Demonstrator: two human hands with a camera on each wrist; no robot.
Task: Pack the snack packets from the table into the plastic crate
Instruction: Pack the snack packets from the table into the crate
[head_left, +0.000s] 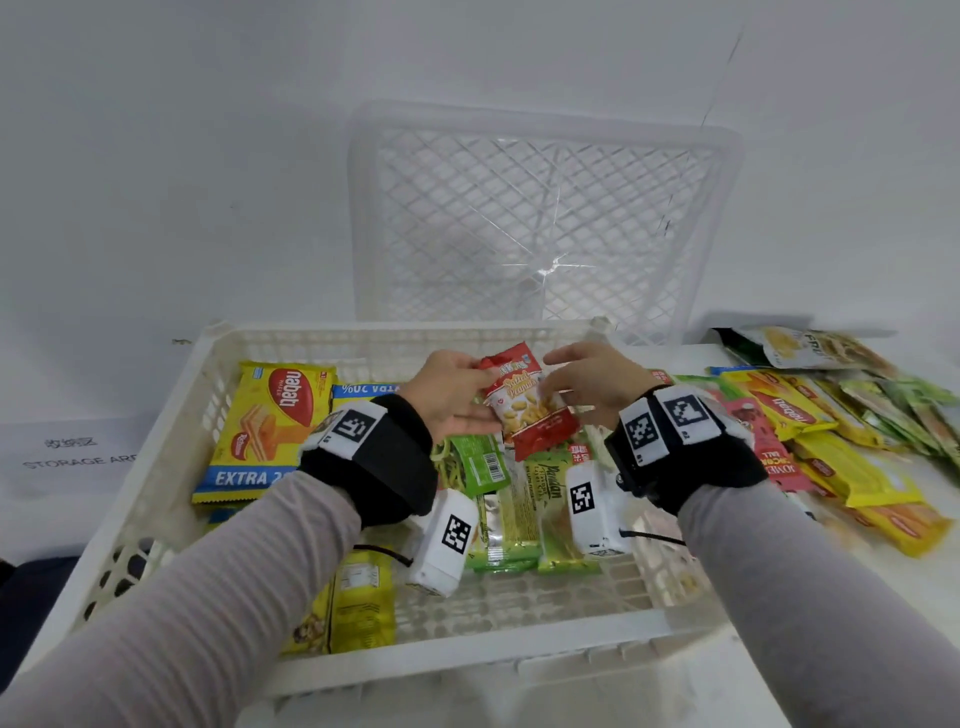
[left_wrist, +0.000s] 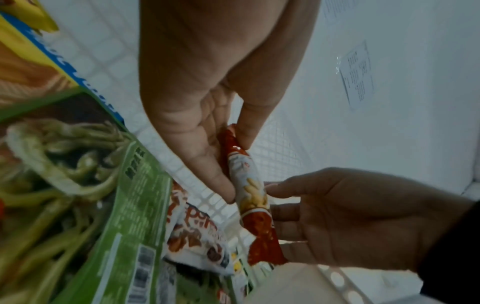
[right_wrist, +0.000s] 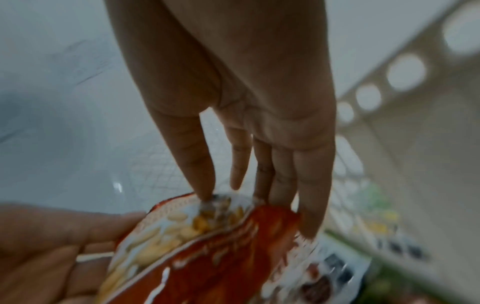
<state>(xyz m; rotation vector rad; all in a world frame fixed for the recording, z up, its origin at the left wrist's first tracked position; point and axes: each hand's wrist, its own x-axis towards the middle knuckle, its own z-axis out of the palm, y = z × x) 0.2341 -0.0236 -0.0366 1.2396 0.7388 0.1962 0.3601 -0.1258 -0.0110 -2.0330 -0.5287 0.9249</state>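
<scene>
Pinching the top of a red peanut packet (left_wrist: 249, 197) between thumb and fingers of the left hand (left_wrist: 207, 98). Touching its other side with straight fingertips of the right hand (left_wrist: 350, 222). Hanging above a green noodle packet (left_wrist: 85, 201) and a white-and-brown packet (left_wrist: 197, 236) lying in the white crate (left_wrist: 345, 283).
</scene>
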